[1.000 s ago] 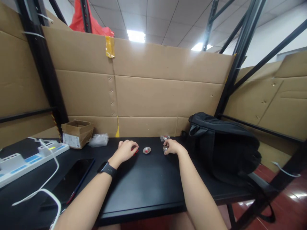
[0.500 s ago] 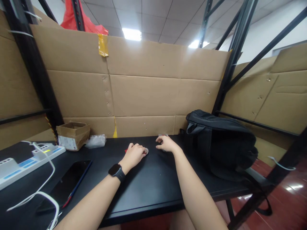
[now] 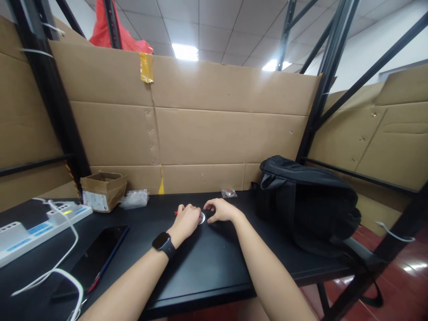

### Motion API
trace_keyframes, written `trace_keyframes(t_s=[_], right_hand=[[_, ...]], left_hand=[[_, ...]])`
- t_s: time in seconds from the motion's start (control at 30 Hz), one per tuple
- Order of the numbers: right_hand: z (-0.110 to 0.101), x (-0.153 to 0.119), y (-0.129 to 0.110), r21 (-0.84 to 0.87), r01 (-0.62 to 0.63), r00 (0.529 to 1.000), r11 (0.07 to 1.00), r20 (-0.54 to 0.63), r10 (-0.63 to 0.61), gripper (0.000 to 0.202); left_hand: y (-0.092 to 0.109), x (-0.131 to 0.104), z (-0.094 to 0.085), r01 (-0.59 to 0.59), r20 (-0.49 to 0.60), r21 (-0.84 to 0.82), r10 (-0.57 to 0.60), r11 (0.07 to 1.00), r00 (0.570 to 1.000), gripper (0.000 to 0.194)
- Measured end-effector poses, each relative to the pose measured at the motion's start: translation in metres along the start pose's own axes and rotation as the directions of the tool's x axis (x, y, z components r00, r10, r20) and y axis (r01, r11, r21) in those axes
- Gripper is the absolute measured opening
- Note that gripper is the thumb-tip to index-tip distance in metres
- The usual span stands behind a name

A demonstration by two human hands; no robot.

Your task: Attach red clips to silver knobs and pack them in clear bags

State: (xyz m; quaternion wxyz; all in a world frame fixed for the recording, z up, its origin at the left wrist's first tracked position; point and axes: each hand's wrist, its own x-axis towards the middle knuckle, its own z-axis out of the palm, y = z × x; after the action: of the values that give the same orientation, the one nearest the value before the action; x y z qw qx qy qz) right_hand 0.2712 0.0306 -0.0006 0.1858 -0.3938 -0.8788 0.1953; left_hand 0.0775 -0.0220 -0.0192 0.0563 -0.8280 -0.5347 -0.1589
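My left hand (image 3: 190, 220), with a black watch (image 3: 163, 242) on its wrist, is closed over the black table (image 3: 203, 267). Its fingers grip a small round white object (image 3: 202, 218), partly hidden by them. A small red thing (image 3: 176, 213) shows at the far side of that hand. Just right of the round object is my right hand (image 3: 219, 211), its thumb and fingers curved apart with nothing between them. Behind it, near the cardboard wall, lies a small clear plastic packet (image 3: 229, 193) with something red inside.
A black bag (image 3: 307, 200) stands on the right. At the left are an open cardboard box (image 3: 103, 191), clear plastic wrapping (image 3: 134, 199), a dark phone (image 3: 96, 254), and a white power strip (image 3: 43, 229) with cables. Cardboard panels (image 3: 200, 133) rise behind.
My right hand has moved left and nearer, away from the clear packet, which now shows fully, and up beside the round object. My left hand has hardly moved.
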Motion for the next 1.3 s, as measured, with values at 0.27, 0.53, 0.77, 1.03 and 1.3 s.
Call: trace_keyframes(t_s=[0.27,0.53,0.77,1.03,1.3], right_hand=[[0.013,0.002,-0.010,0.158,0.034,0.998,0.987,-0.062,-0.024,0.057],[0.024,0.007,-0.039,0.140,0.122,0.966,0.983,-0.245,-0.084,0.040],[0.025,0.009,-0.047,0.076,0.142,0.959,0.987,-0.256,-0.118,0.032],[-0.029,-0.010,0.013,-0.149,-0.239,0.915,0.959,-0.365,0.172,0.065],[-0.056,-0.042,0.057,0.017,-0.391,0.898,0.920,-0.213,0.385,0.074]], left_hand=[[-0.008,0.001,-0.002,0.049,-0.054,-0.147,-0.057,0.988,0.997,0.029],[-0.012,0.005,-0.007,0.167,-0.182,-0.361,-0.245,0.917,0.952,0.028],[-0.027,0.009,-0.013,0.249,-0.169,-0.490,-0.372,0.835,0.913,0.031],[-0.069,0.002,-0.023,0.224,-0.075,-0.316,-0.260,0.922,0.963,0.022],[-0.080,-0.003,-0.028,0.119,-0.045,-0.391,-0.148,0.913,0.988,0.020]])
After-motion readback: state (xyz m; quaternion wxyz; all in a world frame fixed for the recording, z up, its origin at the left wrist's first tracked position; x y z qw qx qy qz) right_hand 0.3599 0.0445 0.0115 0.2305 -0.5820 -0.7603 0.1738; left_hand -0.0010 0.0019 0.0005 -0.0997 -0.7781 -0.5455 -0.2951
